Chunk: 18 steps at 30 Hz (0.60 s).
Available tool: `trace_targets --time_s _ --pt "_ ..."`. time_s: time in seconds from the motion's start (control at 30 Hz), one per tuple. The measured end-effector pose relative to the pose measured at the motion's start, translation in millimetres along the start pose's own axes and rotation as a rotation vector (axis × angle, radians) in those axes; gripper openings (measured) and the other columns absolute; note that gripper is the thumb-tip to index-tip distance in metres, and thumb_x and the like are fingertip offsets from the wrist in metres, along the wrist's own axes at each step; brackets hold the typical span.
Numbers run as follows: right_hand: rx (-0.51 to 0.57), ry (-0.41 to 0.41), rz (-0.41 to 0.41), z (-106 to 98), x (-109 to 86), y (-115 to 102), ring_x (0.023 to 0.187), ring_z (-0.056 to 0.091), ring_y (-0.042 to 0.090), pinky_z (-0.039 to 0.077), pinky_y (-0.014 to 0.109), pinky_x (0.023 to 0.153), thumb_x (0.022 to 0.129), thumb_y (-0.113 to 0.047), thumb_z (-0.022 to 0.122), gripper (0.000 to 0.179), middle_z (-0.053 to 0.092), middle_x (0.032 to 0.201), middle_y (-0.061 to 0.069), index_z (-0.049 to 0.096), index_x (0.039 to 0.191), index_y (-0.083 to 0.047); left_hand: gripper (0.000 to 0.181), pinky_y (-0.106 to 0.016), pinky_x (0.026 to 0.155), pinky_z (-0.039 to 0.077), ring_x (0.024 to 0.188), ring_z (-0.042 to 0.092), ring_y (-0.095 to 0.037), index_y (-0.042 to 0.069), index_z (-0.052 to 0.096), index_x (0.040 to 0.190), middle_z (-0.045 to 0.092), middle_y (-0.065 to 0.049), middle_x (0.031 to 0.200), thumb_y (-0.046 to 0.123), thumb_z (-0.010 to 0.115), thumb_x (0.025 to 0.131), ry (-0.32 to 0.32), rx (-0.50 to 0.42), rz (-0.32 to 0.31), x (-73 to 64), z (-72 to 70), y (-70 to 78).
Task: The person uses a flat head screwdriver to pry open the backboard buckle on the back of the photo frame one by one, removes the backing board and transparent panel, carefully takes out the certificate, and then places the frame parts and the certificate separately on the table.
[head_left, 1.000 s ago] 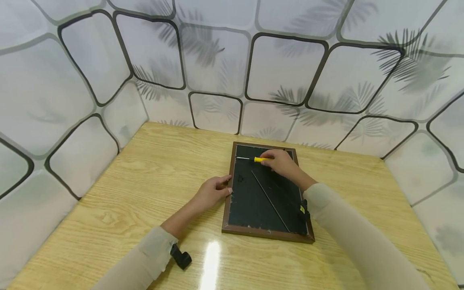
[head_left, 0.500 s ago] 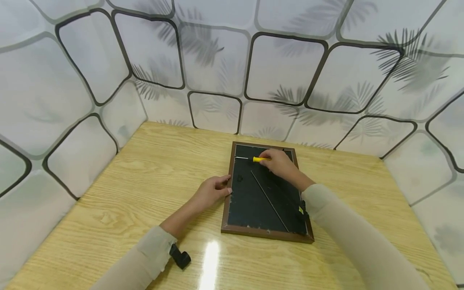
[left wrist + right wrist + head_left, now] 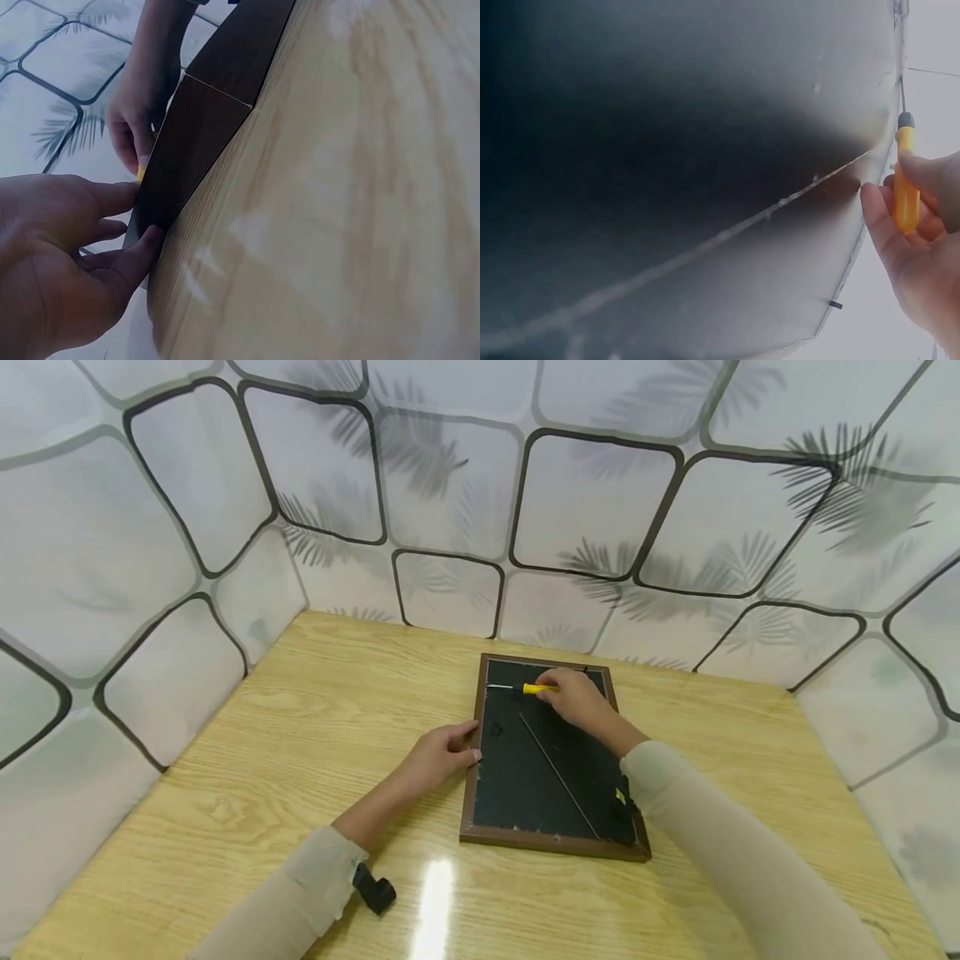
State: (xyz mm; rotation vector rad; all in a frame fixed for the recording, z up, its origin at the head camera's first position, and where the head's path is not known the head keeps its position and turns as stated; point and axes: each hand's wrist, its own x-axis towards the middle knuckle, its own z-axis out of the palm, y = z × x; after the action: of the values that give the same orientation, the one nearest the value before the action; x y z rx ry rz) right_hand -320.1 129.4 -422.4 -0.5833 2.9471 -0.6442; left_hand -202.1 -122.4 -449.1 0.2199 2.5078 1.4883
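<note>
A brown picture frame (image 3: 480,797) lies on the table with its black backing board (image 3: 517,785) facing up. My left hand (image 3: 438,760) holds the frame's left rail, thumb and index fingertips at its edge; in the left wrist view these fingers (image 3: 154,236) meet the outer side. Over the far part of the board, my right hand (image 3: 577,697) pinches the yellow handle of a screwdriver (image 3: 536,689). Its shaft points left, with the tip right at the inner edge of the left rail. The right wrist view shows the screwdriver (image 3: 906,180) between thumb and fingers.
A thin pale line (image 3: 558,777) runs diagonally across the backing board. A small dark tab (image 3: 836,304) sticks out at the board's edge. Black wrist cameras hang at my left cuff (image 3: 375,893) and by my right cuff. A patterned wall (image 3: 450,593) borders the wooden table (image 3: 322,693).
The screwdriver and my right hand have shifted very slightly left toward the rail, and the right sleeve has drifted left as well. My left hand and the picture frame stay put.
</note>
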Motion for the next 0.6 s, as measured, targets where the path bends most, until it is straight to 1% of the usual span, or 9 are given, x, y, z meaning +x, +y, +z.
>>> trace_targets --time_s 0.1,0.3,0.43,0.6 --pt "0.005 -0.005 0.009 0.9 1.8 2.3 0.109 0.063 0.032 0.052 0.049 0.095 0.1 -0.02 0.065 0.028 0.067 0.123 0.014 0.068 0.125 -0.006 0.057 -0.033 0.083 0.049 0.097 0.056 -0.018 0.015 0.047 0.152 0.065 -0.009 0.121 0.021 0.067 0.099 0.0 0.009 -0.007 1.2 -0.3 -0.5" --pt "0.012 -0.003 0.015 -0.2 1.8 5.8 0.106 0.063 0.031 0.052 0.048 0.094 0.1 -0.019 0.065 0.028 0.067 0.122 0.015 0.069 0.124 -0.005 0.057 -0.034 0.085 0.05 0.101 0.058 -0.019 0.015 0.048 0.152 0.064 -0.011 0.129 0.02 0.067 0.098 0.002 0.003 -0.007 1.9 0.6 0.3" --pt "0.0 -0.003 0.015 0.6 1.9 4.6 0.104 0.063 0.03 0.052 0.047 0.092 0.1 -0.019 0.065 0.027 0.067 0.121 0.014 0.069 0.123 -0.006 0.057 -0.036 0.088 0.051 0.102 0.059 -0.019 0.014 0.047 0.152 0.063 -0.011 0.131 0.02 0.067 0.098 0.001 0.0 0.0 1.7 0.8 0.0" --pt "-0.023 0.0 0.013 0.9 2.0 0.6 0.102 0.064 0.029 0.053 0.047 0.091 0.1 -0.019 0.064 0.026 0.067 0.121 0.014 0.07 0.122 -0.006 0.057 -0.037 0.09 0.052 0.104 0.059 -0.02 0.014 0.047 0.152 0.064 -0.011 0.13 0.02 0.067 0.099 0.0 0.016 -0.003 1.5 0.8 0.5"
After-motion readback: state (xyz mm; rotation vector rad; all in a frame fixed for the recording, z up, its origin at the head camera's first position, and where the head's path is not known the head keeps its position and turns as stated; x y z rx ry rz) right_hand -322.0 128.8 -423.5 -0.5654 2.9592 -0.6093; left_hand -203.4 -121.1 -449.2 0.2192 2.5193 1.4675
